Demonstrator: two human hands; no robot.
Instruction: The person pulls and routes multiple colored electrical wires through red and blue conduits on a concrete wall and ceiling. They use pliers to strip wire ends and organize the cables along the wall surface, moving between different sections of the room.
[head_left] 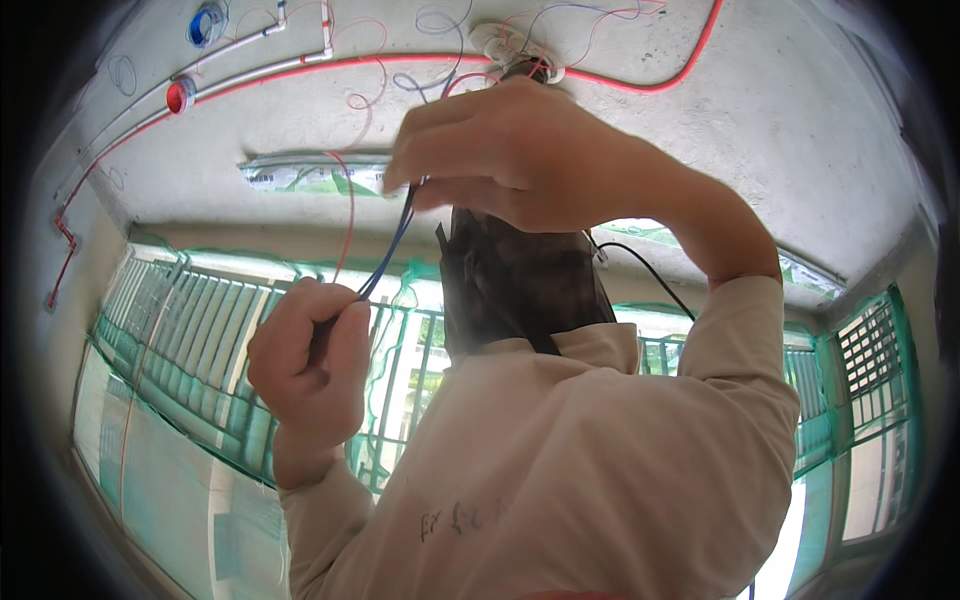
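Neither my left hand nor my right hand is in view. Close in front of me stands a co-worker [620, 450] in a beige shirt, arms raised. The co-worker's lower hand [310, 360], at the left, is closed around the lower end of several dark blue wires [392, 245]. Higher up, the co-worker's other hand [500, 150] has its fingers bent at the same wires, near the ceiling; its fingertip contact is partly hidden. A thin red wire [348, 200] hangs down towards the lower hand. Above the upper hand, a white round ceiling fitting [495, 42] is partly covered.
Red conduit [680, 80] and white pipe [245, 85] run along the concrete ceiling [790, 130]. A blue junction box [206, 25], a red junction box [181, 95] and loose wire loops are there too. Green netting [230, 270] and barred windows [875, 350] line the walls. A black cable [650, 265] passes behind the co-worker's shoulder.
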